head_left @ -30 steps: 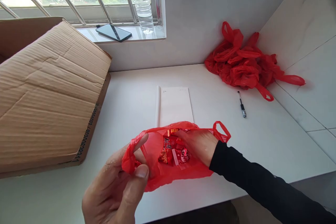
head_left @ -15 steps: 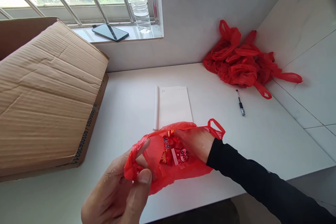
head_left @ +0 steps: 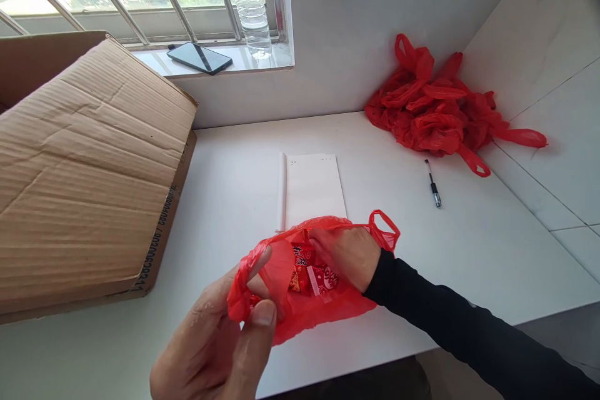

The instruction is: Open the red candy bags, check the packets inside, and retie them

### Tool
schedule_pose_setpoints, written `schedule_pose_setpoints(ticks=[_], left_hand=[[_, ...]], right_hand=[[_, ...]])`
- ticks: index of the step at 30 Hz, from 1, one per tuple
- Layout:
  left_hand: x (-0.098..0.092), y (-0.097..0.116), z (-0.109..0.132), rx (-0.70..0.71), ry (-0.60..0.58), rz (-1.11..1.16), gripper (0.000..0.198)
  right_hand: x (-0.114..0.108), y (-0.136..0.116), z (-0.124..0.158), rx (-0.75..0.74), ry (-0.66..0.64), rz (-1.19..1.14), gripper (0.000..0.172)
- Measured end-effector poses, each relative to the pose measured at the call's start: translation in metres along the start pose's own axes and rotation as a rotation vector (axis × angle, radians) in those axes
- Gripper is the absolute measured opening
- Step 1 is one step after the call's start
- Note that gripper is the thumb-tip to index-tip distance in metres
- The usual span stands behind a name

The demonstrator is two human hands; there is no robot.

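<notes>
A thin red plastic bag (head_left: 323,319) lies open at the table's near side, with several red snack packets (head_left: 304,259) showing through its mouth. My left hand (head_left: 220,325) pinches the bag's left edge between thumb and fingers and keeps that side raised. Reaching in from the right, my right hand (head_left: 349,253) has its fingers inside the bag among the packets. Its fingertips are hidden by red plastic, so I cannot see whether they hold a packet. One bag handle loop stands up just beyond my right wrist.
A large open cardboard box (head_left: 89,169) stands on the left. Behind the bag lies an open notebook (head_left: 312,184); a pen (head_left: 434,187) is to its right. Red plastic bags (head_left: 431,106) are heaped in the far right corner. A phone (head_left: 200,57) and a water bottle (head_left: 253,12) are on the windowsill.
Very little differs. My right hand has shifted slightly inside the bag; my left hand keeps its pinch on the edge. The whole view has moved a touch.
</notes>
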State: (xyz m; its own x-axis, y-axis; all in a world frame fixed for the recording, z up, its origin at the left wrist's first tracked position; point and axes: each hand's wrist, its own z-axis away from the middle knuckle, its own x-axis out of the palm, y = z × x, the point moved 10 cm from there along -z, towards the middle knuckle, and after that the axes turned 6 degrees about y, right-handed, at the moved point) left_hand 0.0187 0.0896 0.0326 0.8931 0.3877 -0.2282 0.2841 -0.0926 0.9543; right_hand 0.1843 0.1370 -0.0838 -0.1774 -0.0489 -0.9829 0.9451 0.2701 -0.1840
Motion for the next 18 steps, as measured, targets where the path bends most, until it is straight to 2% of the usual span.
schedule_pose_setpoints(ticks=[4,7,11,14,18], left_hand=[[0.002,0.004,-0.001,0.100,-0.046,0.031,0.025],[-0.003,-0.002,-0.003,0.061,-0.026,0.070,0.026],[-0.011,-0.006,-0.004,0.040,0.020,0.118,0.027],[-0.009,-0.006,-0.003,0.044,0.002,0.096,0.029],[-0.003,0.002,0.002,0.064,-0.015,0.048,0.026]], right_hand=[[-0.008,-0.015,-0.010,0.008,0.028,-0.054,0.028],[-0.011,-0.022,-0.012,-0.006,-0.005,-0.100,0.023],[-0.004,0.004,0.000,0.130,-0.112,-0.040,0.022],[0.005,0.025,0.010,0.213,-0.194,0.005,0.027],[0.007,0.034,0.012,0.251,-0.202,-0.003,0.026]])
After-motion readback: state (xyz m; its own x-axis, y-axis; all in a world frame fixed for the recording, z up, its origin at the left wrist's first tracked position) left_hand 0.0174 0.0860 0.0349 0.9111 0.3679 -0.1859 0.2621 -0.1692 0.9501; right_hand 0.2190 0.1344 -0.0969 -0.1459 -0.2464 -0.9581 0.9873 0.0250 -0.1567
